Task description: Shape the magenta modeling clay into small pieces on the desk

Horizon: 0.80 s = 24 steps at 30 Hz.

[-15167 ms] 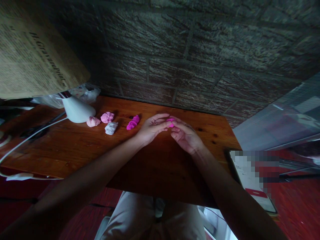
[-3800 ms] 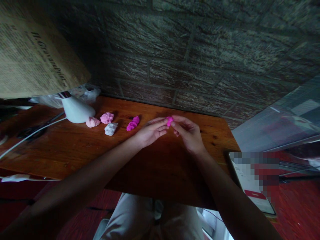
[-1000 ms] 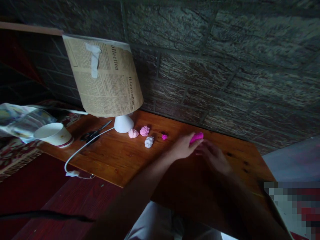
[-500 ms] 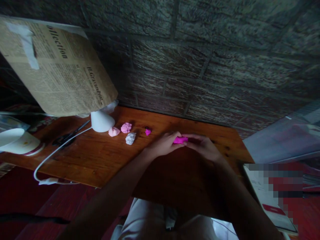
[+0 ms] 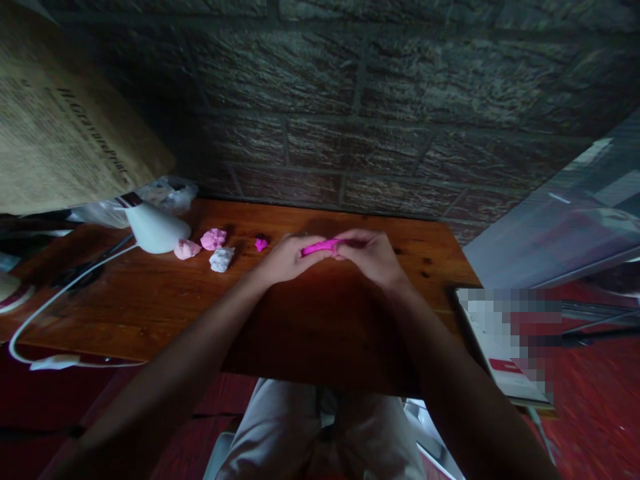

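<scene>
Strip [image 5: 319, 248], magenta, putty-like, long & thin, pinched btwn L hand [image 5: 286, 260] & R hand [image 5: 371, 255], both curled.

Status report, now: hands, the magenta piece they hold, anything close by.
Left hand and right hand gripping magenta strip. Strip elongated, spanning hand to hand. Close by: small magenta lump on table, left of left hand.

Cropped lampshade [image 5: 75, 127], cropped cup [image 5: 11, 291], magenta piece [image 5: 319, 247] partly hidden
</scene>
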### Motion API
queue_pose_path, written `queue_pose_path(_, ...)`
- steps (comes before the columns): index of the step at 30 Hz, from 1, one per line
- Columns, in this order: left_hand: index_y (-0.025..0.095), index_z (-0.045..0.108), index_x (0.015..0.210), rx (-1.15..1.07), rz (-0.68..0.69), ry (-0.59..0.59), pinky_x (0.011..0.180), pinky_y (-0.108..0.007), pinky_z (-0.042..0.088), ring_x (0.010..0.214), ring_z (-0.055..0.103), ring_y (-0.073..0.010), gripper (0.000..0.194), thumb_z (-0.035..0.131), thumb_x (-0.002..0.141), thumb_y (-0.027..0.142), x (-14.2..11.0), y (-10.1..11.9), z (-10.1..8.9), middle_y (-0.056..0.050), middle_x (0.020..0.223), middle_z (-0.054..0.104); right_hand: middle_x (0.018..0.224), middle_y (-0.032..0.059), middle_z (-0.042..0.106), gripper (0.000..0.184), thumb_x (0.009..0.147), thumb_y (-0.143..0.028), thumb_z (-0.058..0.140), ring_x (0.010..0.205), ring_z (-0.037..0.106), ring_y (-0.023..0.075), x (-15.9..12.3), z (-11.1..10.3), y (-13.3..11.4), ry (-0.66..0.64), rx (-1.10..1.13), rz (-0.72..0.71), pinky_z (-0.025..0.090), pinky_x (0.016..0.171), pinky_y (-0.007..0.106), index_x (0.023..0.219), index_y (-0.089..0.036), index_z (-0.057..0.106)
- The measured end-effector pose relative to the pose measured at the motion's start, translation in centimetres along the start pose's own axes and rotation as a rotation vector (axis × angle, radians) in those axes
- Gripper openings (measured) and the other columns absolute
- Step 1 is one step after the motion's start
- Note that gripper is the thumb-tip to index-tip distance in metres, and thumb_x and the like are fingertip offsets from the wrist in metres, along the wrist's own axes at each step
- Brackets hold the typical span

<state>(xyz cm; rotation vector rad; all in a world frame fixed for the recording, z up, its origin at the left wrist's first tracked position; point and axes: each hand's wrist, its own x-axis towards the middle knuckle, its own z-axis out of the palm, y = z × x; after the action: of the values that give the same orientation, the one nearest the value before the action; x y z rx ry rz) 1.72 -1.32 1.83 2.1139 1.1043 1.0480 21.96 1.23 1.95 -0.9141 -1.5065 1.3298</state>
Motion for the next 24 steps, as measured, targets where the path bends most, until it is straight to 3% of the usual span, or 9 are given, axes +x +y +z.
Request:
queue_pose_path(3,0.018,0.075,0.09,-0.176,-0.03,0.038,0.062,-0.023,0.042,0.062,0.056,-0.0132,0.03,0.063,0.095,0.045,0.5,0.3,0.2,-0.001,0.069,0.067,0.076,0.0018,0.079,0.022,0.062,-0.033,0.088,0.066,0.073,0.0154,0.4,-0.1,0.0,0.001,0.297,0.067,0.063,0.072,0.031,0.077,-0.02,0.079)
queue_pose_path(6,0.017,0.072,0.086,-0.305,-0.04,0.026,0.062,-0.024,0.043,0.058,0.054,-0.012,0.036,0.061,0.096,0.049,0.9,0.5,0.2,0.001,0.063,0.061,0.078,0.0013,0.08,0.022,0.063,-0.033,0.09,0.066,0.073,0.0131,0.6,0.0,0.0,0.018,0.441,0.069,0.063,0.071,0.026,0.079,-0.021,0.08)
queue_pose_path(15,0.017,0.071,0.082,-0.368,-0.067,-0.043,0.06,-0.024,0.044,0.058,0.054,-0.0121,0.041,0.064,0.092,0.056,1.2,1.2,-1.1,0.0,0.062,0.06,0.077,-0.0003,0.078,0.018,0.065,-0.028,0.089,0.065,0.07,0.0102,0.4,-0.3,-0.1,-0.008,0.495,0.11,0.062,0.065,0.019,0.079,-0.022,0.078)
queue_pose_path(21,0.018,0.075,0.092,-0.263,-0.048,-0.035,0.061,-0.024,0.045,0.059,0.055,-0.0126,0.028,0.065,0.092,0.045,0.8,-0.1,-1.8,-0.001,0.067,0.066,0.069,-0.0015,0.073,0.021,0.057,-0.021,0.089,0.057,0.064,0.0081,0.0,-1.2,-1.2,-0.055,0.526,0.239,0.055,0.051,0.013,0.073,-0.021,0.076)
queue_pose_path(24,0.018,0.076,0.099,-0.056,-0.064,0.095,0.065,-0.025,0.047,0.068,0.062,-0.0154,0.029,0.065,0.092,0.044,0.4,-1.8,-3.1,-0.004,0.078,0.073,0.064,-0.0041,0.069,0.018,0.062,-0.027,0.088,0.051,0.057,0.0053,-0.4,-3.3,-2.0,-0.025,0.552,0.179,0.049,0.045,0.011,0.069,-0.023,0.072)
